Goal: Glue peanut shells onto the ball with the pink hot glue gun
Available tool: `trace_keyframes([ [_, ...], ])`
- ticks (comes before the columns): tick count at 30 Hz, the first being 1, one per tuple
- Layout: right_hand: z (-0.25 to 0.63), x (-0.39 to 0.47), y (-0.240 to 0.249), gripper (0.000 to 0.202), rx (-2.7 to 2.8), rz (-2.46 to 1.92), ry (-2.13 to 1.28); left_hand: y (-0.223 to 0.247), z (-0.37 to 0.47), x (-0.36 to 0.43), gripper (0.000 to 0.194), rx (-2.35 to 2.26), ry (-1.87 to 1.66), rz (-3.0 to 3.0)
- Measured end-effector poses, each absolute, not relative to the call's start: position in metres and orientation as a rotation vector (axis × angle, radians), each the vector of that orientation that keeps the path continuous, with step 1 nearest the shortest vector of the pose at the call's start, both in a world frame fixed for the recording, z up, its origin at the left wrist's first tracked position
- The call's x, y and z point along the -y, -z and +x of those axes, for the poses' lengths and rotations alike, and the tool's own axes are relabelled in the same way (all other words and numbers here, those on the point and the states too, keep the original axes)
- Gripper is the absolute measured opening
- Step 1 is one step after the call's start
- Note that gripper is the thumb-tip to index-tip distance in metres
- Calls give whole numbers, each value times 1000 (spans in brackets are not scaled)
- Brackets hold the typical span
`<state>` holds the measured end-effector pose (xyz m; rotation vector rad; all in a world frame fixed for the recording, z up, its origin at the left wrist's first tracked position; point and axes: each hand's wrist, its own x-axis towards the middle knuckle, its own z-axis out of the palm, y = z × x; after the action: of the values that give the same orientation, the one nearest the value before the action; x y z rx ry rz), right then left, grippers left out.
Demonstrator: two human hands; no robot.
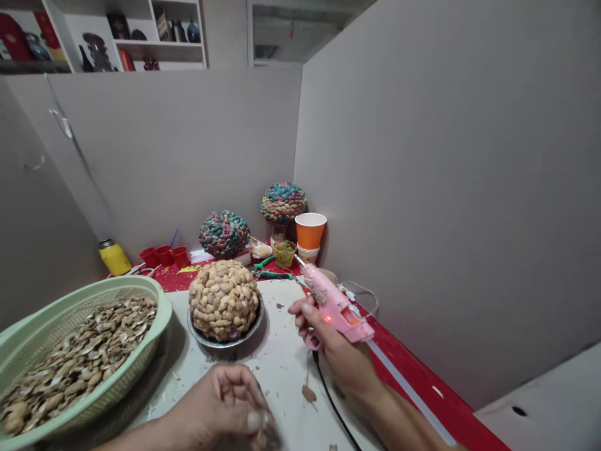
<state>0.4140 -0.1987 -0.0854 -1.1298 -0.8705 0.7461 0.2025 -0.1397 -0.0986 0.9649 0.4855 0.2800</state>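
Note:
My right hand [335, 347] is wrapped round the handle of a pink glue gun [331, 297], whose nozzle points up and left and whose small light glows red. At the bottom centre, my left hand [225, 407] is closed, fingertips pinched on a small piece that looks like a shell, blurred. Beyond the left hand, a ball covered in peanut shells [223, 297] rests in a shallow metal dish [225, 342]. At the left, a green basket [162, 300] holds many loose shells [89, 351].
Behind stand two colourful shell-covered balls [224, 233], red cups [164, 255], a yellow jar [115, 257], an orange cup [310, 233] and green-handled pliers [272, 275]. A black cord [328, 394] crosses the white board [282, 351]. Grey partitions [422, 188] enclose the back and right.

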Motion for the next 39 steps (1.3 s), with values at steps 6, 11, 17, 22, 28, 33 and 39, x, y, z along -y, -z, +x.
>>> trace_keyframes([
  [6,390,214,83,34,1222,-1123,-791,77,203,133,26,-528,-459,861],
  [11,385,211,91,27,1381,-1083,-842,78,203,134,23,-550,-523,867],
  [17,385,209,101,24,1477,-1090,-854,76,203,137,24,-578,-553,925],
  [22,382,207,104,18,1466,-1096,-831,79,203,138,28,-589,-586,982],
  [28,381,209,91,16,1315,-1125,-916,77,204,140,29,-627,-599,1029],
  [33,391,212,84,25,1062,-1113,-910,88,204,137,33,-650,-533,1263],
  [39,411,204,86,37,777,-911,-949,107,196,133,17,-659,-462,1957],
])
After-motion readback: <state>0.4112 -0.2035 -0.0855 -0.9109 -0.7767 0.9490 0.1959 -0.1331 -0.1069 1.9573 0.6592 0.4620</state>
